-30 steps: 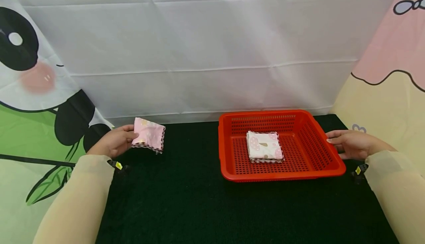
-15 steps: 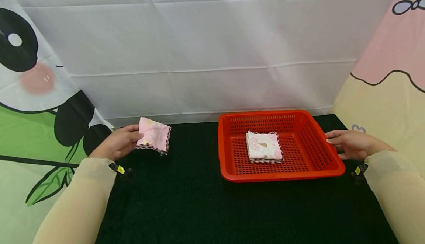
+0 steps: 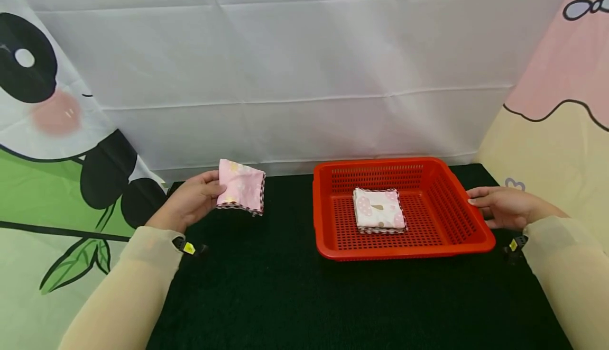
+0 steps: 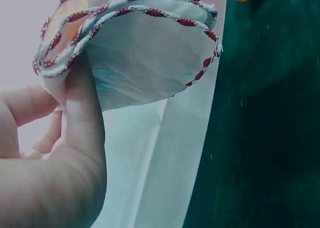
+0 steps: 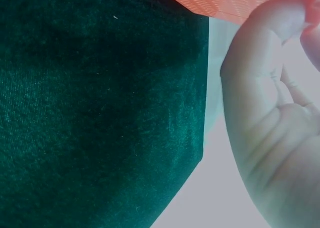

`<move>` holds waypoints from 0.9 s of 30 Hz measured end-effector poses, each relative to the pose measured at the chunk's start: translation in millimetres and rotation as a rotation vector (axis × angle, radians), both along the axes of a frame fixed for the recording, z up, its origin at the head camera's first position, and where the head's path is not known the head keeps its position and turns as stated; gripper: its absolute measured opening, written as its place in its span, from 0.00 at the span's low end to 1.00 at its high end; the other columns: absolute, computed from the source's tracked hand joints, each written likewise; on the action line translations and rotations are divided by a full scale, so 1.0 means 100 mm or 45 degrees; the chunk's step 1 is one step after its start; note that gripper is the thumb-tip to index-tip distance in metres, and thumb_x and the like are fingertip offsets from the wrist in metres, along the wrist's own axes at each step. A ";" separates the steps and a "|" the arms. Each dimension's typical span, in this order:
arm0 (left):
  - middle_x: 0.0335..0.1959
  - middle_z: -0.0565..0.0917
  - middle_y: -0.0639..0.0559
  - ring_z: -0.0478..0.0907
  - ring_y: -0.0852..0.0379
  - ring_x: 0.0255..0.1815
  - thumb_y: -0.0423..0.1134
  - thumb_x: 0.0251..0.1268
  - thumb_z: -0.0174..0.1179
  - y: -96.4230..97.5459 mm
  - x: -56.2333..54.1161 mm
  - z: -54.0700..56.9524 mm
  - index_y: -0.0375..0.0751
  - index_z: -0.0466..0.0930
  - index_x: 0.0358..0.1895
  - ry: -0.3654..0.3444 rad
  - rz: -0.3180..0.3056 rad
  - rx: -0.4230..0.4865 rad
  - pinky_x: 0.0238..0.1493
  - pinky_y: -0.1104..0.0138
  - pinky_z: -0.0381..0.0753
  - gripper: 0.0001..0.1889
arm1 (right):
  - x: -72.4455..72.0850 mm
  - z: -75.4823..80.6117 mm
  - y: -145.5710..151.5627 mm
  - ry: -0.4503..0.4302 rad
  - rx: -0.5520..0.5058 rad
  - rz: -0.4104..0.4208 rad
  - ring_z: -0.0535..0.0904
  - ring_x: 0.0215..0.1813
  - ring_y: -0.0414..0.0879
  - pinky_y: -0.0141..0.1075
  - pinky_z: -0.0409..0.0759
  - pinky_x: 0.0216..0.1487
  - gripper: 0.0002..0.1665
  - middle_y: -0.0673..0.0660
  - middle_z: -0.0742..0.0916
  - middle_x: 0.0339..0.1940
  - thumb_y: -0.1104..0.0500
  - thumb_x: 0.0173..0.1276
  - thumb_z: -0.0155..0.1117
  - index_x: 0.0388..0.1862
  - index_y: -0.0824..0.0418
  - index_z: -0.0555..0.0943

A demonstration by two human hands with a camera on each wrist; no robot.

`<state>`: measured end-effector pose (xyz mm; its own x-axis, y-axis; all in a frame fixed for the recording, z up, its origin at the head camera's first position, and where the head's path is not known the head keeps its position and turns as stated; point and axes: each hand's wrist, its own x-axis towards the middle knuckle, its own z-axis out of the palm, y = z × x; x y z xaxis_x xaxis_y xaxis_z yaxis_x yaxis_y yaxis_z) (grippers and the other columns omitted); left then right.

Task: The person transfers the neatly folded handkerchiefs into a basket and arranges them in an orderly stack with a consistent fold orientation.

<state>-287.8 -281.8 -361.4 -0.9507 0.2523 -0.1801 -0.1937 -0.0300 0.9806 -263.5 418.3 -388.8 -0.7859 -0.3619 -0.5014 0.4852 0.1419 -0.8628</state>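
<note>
My left hand [image 3: 192, 201] pinches a folded pink handkerchief [image 3: 241, 186] by its left edge, above the dark green cloth. The left wrist view shows the thumb in front of the layered handkerchief [image 4: 150, 58] and its red-and-white stitched border. At the right, my right hand [image 3: 511, 207] grips the right rim of a red plastic basket [image 3: 404, 252]. In the right wrist view, the basket's perforated side [image 5: 225, 3] meets my fingers at the top. Inside the basket lies a folded white handkerchief [image 3: 379, 210] with pink spots and a checked edge, flat on the bottom.
A dark green cloth [image 3: 285, 297] covers the table under both hands. White fabric [image 3: 304, 75] hangs behind it. Printed cartoon sheets stand at the left [image 3: 57, 191] and the right [image 3: 547, 128].
My left hand has carried the pink handkerchief to the right, toward the basket, and slightly upward. The right hand, the basket and the white handkerchief have stayed in place.
</note>
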 end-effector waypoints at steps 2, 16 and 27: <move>0.52 0.82 0.49 0.83 0.56 0.45 0.30 0.78 0.56 0.07 0.03 0.03 0.35 0.61 0.73 0.008 0.001 0.012 0.50 0.66 0.85 0.25 | -0.01 -0.01 0.00 0.010 -0.011 0.024 0.83 0.51 0.48 0.46 0.84 0.54 0.16 0.51 0.88 0.49 0.61 0.84 0.49 0.51 0.46 0.85; 0.56 0.79 0.45 0.82 0.54 0.47 0.28 0.79 0.54 0.53 0.12 0.16 0.34 0.59 0.75 0.052 0.012 0.113 0.52 0.66 0.84 0.26 | -0.01 0.01 0.00 0.012 -0.030 0.057 0.84 0.50 0.48 0.45 0.84 0.54 0.17 0.51 0.88 0.49 0.61 0.84 0.49 0.51 0.46 0.85; 0.63 0.75 0.40 0.80 0.51 0.50 0.27 0.78 0.53 1.03 0.09 0.31 0.36 0.60 0.77 0.073 -0.030 0.140 0.53 0.64 0.84 0.27 | 0.01 -0.02 0.01 0.020 -0.034 0.048 0.84 0.51 0.48 0.45 0.84 0.55 0.16 0.50 0.88 0.49 0.60 0.84 0.49 0.51 0.45 0.85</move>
